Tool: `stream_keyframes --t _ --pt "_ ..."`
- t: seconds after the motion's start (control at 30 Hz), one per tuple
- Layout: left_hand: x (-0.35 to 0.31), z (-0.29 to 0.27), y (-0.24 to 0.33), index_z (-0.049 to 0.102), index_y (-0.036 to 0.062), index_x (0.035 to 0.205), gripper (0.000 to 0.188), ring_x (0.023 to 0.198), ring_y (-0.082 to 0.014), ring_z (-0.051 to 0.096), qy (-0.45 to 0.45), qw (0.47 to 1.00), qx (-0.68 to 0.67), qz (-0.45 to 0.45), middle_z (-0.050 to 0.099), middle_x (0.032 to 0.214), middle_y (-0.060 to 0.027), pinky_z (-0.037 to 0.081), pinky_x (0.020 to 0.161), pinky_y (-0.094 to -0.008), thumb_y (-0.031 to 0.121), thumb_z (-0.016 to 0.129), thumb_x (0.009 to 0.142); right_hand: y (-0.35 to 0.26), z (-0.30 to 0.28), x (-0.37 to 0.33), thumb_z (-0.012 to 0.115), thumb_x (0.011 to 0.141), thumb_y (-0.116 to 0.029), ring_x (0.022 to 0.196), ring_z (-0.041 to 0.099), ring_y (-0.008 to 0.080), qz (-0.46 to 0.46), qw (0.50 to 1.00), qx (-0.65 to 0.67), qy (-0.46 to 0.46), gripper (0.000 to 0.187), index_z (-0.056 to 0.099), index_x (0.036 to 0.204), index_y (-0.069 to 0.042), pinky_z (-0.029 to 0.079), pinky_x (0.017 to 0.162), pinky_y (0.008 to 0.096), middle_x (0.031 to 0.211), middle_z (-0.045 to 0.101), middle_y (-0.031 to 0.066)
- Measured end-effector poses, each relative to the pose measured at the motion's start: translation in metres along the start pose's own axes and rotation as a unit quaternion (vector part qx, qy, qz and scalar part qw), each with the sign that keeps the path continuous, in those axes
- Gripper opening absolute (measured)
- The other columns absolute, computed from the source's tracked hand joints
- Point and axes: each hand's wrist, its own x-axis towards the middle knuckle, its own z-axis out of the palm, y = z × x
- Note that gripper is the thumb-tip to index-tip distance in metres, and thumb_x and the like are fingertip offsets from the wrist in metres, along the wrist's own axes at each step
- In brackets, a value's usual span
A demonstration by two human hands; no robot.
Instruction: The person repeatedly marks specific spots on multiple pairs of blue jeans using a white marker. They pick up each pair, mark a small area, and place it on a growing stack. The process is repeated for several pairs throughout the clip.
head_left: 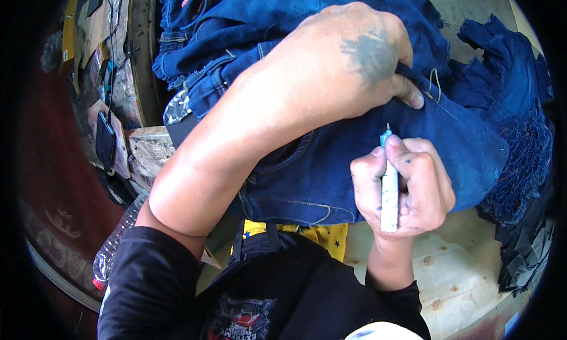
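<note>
Dark blue denim jeans (354,180) lie spread in front of me, with pale stitching along the seams. My left hand (366,56) reaches across them, its thumb and fingers closed on a fold of the denim; the fingertips are partly hidden. Beside that thumb, a loop of pale thread (435,86) stands up from the cloth. In my right hand (416,183) is a pen (389,192) with a white barrel, a blue collar and a thin metal tip. The tip points away from me, just short of my left thumb. Small blue specks mark my right hand.
More denim (236,15) is heaped at the far side. Crumpled blue cloth (502,74) and dark grey scraps (525,257) lie to the right. At left are a phone (105,140) on a worn wooden ledge (147,154) and a clear plastic bottle (115,242). Yellow starred cloth (333,239) shows below the jeans.
</note>
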Motion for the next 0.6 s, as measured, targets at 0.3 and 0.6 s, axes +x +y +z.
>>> stream_keyframes --t 0.3,0.6 --pt "-0.0047 0.0043 -0.0018 0.082 0.0011 0.089 0.032 0.085 -0.0422 0.076 0.038 0.999 -0.006 0.011 0.075 0.078 -0.0233 0.061 0.080 -0.0491 0.031 0.089 0.080 0.0000 -0.0008 0.0013 0.074 0.078 0.009 0.054 0.066 0.0245 0.016 1.000 -0.018 -0.014 0.014 0.070 0.090 0.006 0.053 0.050 0.0320 0.069 0.064 0.0137" --pt "-0.0035 0.0011 -0.0004 0.082 0.0012 0.087 0.032 0.083 -0.0427 0.075 0.015 1.000 -0.005 0.015 0.074 0.078 -0.0236 0.060 0.080 -0.0493 0.032 0.087 0.083 0.0026 0.0004 0.0015 0.073 0.076 0.010 0.051 0.063 0.0241 0.019 1.000 -0.011 0.008 0.012 0.067 0.086 0.004 0.053 0.049 0.0312 0.067 0.062 0.0127"
